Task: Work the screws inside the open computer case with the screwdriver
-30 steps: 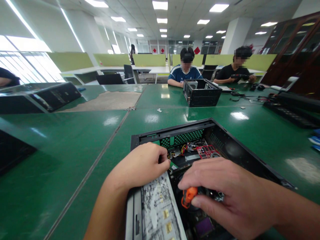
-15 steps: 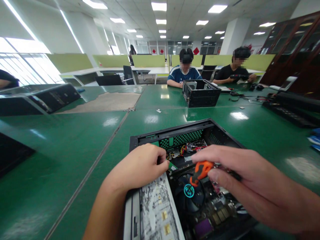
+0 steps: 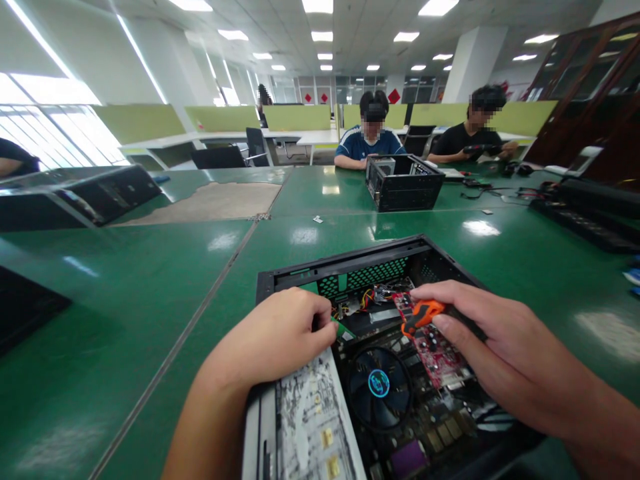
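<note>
My right hand (image 3: 505,343) is pinched nearly closed, thumb and fingers on an orange and black tool (image 3: 424,317). The tool is over the red card (image 3: 443,363), in the far right part of the open computer case (image 3: 345,259). It looks light and hard, and its chunky handle seems the best place to hold. My left hand (image 3: 295,327) is curled up and leans on the scuffed, silvery metal panel (image 3: 305,427) on the case's left side. I can't tell if those fingers hold anything.

The case is a black box with a far wall full of little holes. I guess it is stiff and heavy, so the rim is where to grab it. The red card is flat, with tiny bumpy parts that could break, so I'd touch only its edges. The round fan (image 3: 379,384) has thin, dark blades that look easy to snap. Past the case, the green counter (image 3: 165,287) is smooth and shiny. A second black case (image 3: 407,192) sits farther off.
</note>
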`<state>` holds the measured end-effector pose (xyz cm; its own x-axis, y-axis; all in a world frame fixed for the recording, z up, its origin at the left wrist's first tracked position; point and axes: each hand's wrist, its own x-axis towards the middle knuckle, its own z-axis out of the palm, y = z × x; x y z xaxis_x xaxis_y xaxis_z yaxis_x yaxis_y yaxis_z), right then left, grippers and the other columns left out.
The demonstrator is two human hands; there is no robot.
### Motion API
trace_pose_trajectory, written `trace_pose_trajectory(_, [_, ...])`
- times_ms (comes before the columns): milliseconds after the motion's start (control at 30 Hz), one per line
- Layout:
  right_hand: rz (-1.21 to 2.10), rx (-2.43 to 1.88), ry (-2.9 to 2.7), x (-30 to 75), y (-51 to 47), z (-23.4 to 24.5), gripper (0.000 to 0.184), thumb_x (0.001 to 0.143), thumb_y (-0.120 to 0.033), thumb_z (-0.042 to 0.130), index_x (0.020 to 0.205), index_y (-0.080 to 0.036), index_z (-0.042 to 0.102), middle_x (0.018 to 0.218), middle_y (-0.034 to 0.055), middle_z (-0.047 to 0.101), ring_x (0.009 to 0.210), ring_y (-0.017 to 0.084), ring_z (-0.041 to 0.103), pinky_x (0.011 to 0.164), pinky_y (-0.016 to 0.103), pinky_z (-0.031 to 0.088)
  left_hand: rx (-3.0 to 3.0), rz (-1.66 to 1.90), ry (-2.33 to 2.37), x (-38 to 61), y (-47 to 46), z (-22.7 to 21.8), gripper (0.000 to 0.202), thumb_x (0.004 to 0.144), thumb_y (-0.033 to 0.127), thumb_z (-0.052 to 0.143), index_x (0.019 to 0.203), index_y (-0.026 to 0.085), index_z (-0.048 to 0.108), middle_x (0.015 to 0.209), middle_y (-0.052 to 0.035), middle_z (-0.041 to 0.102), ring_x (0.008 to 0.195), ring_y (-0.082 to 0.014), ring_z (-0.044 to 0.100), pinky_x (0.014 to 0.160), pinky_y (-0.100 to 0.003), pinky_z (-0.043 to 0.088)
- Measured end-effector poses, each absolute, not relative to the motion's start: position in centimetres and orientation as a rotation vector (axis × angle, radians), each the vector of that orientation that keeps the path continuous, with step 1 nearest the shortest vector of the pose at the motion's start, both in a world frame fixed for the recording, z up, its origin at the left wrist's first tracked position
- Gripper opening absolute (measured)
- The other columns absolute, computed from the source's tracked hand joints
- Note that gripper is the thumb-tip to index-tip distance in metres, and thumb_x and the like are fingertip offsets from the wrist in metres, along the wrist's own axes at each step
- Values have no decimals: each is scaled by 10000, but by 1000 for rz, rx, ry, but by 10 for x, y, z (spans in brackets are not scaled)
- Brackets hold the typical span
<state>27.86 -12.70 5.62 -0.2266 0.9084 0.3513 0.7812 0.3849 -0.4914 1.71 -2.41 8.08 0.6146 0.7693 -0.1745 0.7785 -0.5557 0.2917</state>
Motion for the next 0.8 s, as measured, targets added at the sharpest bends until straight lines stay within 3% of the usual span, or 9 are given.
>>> trace_pose_trajectory(233, [338,-1433,-2078,276,-127,59,296,1027,-192,424,1272,-270,572,1252,28,684,1142,170,637,983,328,493,2506,-27,1249,16,-24,80,246,853,305,526,654,194,621,650,-1,618,605,-138,506,574,-288,284])
trace_pose_trajectory(433, [315,-1383,-2112,270,-125,60,195,994,-254,537,1160,-233,635,1115,60,716,1017,201,677,877,338,548,2503,-18,1241,17,-25,81,251,843,307,526,648,183,623,656,-13,628,605,-140,529,570,-289,298])
trace_pose_trajectory(633, [275,-1405,-2104,276,-137,63,321,1028,-221,429,1323,-265,549,1276,61,685,1155,197,655,990,363,547,2502,-28,1255,17,-26,83,253,851,311,521,651,193,622,655,-4,632,602,-138,517,572,-290,299])
trace_pose_trajectory(800, [175,-1507,-2007,309,-175,30,409,987,-325,554,1394,-355,527,1363,14,646,1194,241,658,1006,379,585,2503,-30,1250,16,-25,82,248,854,313,526,656,197,621,661,1,634,610,-140,519,585,-290,308])
